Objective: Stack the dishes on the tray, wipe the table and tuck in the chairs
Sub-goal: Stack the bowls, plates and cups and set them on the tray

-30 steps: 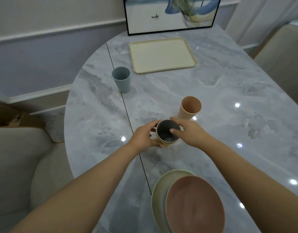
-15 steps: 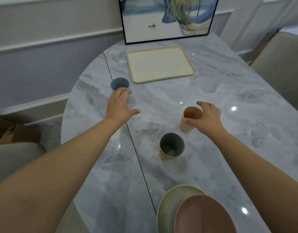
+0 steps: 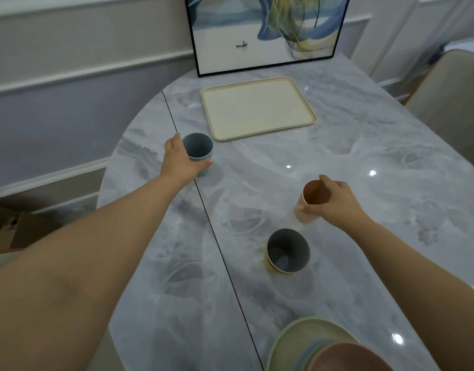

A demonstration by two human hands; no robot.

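Note:
A cream tray (image 3: pixel 258 108) lies flat at the far side of the marble table (image 3: pixel 364 162). My left hand (image 3: pixel 179 162) grips a blue-grey cup (image 3: pixel 198 149) just left of the tray's near corner. My right hand (image 3: pixel 335 203) grips a peach cup (image 3: pixel 312 200) in the middle of the table. Nearer to me stand two nested cups (image 3: pixel 286 251), a grey one inside a yellow one, with no hand on them. A stack of plates (image 3: pixel 310 344), pink on top, sits at the bottom edge.
A framed picture (image 3: pixel 262 30) leans on the wall behind the tray. A beige chair (image 3: pixel 455 103) stands at the right of the table. Cardboard (image 3: pixel 5 231) lies on the floor at the left. A dark seam (image 3: pixel 211 231) runs across the tabletop.
Both hands left the nested cups. My left hand reached forward and closed round the blue-grey cup; my right hand moved to the peach cup and took hold of it.

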